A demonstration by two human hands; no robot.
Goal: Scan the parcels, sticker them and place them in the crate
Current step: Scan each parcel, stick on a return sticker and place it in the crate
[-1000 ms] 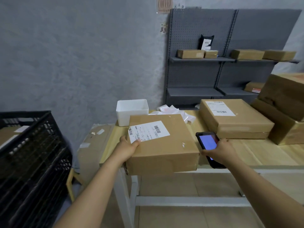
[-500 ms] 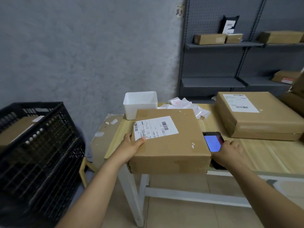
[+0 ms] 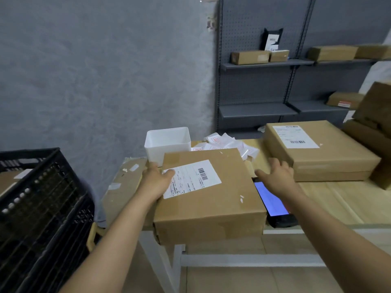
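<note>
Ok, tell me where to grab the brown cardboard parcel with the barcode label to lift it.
Take the brown cardboard parcel by its two short side walls, one of the hands from each side. The left hand already holds the left edge; the open right hand is beside the right wall. It's wide, flat, and overhangs the wooden table's front edge.
</note>
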